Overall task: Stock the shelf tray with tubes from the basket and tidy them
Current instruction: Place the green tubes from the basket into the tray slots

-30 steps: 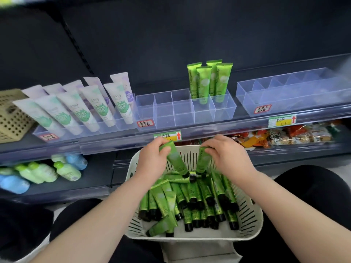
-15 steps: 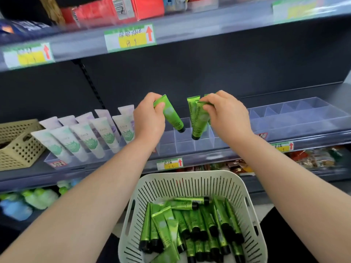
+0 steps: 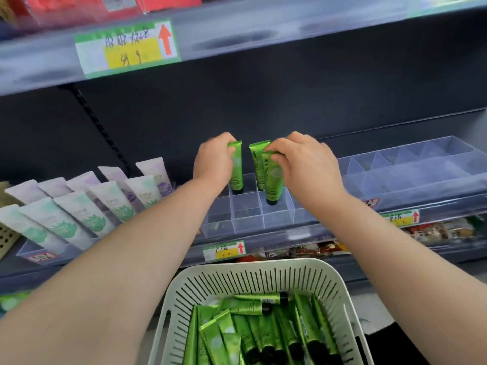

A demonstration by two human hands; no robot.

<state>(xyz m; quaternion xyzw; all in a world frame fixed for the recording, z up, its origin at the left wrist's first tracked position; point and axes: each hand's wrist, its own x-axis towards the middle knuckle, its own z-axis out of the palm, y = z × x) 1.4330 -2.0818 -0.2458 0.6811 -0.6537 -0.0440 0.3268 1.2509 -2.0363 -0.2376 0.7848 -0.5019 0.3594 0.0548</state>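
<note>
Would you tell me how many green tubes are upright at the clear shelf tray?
3: one green tube gripped by the left hand; one just right of it; one pinched by the right hand, cap down, nearer the camera. Others may be hidden behind that hand.

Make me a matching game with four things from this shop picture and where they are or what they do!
1. left hand
2. white basket
3. pale tubes
4. big yellow price label

A. on the upper shelf edge
B. holds lying green tubes
C. grips one upright green tube
D. lean in a row, left of the clear tray

Pairs: 1-C, 2-B, 3-D, 4-A
</note>
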